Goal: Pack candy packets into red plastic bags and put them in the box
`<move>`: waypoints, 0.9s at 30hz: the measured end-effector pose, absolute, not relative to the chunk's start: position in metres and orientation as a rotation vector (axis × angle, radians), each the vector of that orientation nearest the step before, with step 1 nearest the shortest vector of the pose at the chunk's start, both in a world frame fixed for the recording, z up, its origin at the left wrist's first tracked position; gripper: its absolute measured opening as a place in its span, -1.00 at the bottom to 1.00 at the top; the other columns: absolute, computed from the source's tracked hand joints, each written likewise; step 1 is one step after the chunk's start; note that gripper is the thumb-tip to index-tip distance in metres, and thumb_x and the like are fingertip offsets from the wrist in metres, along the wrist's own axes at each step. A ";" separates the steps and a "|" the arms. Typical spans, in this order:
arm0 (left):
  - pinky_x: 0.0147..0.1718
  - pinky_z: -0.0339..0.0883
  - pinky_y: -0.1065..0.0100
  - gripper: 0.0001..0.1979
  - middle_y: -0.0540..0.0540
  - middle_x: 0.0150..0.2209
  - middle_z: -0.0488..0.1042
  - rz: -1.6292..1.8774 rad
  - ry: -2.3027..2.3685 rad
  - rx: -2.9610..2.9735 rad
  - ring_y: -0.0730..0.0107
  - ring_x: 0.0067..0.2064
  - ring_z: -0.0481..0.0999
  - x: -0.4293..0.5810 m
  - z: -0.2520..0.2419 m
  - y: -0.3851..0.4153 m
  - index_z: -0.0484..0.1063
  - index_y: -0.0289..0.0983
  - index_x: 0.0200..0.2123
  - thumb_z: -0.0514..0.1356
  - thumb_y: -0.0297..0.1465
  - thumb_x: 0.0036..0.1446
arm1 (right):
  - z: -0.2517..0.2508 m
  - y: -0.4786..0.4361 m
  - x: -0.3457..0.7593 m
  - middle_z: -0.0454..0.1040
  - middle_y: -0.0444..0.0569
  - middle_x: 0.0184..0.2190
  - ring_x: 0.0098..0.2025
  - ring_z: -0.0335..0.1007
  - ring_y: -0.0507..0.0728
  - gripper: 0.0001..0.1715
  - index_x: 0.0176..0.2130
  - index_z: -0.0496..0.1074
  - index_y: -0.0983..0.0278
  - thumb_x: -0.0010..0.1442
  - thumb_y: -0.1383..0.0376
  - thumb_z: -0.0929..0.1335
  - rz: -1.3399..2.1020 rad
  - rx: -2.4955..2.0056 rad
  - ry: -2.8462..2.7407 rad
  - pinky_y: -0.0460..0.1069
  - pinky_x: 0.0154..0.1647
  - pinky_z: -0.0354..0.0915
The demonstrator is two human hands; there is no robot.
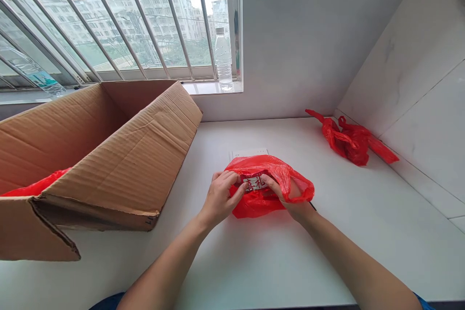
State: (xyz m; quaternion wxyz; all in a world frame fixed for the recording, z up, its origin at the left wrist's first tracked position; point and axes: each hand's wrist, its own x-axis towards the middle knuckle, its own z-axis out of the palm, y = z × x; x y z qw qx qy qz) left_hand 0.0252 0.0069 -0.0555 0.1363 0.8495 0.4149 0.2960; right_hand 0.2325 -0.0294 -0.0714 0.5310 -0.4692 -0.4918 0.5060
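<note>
1. Left sleeve (107, 302): dark blue fabric; only a curved edge section shows at the lower frame border.
2. Right sleeve (423, 303): blue fabric; a narrow slanting section shows at the lower right.
3. Forearms (165, 259): bare, tapering toward the wrists.
4. Left hand (220, 197): bare.
5. Right hand (281, 194): bare, partly hidden.
6. Thin black strip (313, 207): located at the right wrist's outer edge; whether worn cannot be determined.

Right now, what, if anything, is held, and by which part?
Left hand: the open, red plastic bag, by its opening's left edge. Right hand: partly inside the bag; its grip cannot be told.
</note>
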 end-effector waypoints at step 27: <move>-0.12 0.19 0.26 -0.58 0.03 -0.49 0.36 0.740 1.015 2.438 0.42 -0.42 0.32 0.022 -0.055 0.011 0.24 -0.23 -0.49 0.02 -0.12 0.36 | -0.084 -0.030 0.238 0.61 -0.05 -0.14 -0.13 0.59 0.24 -0.71 -0.12 0.54 0.12 0.25 0.04 0.38 1.074 -1.193 -1.208 0.17 -0.11 0.58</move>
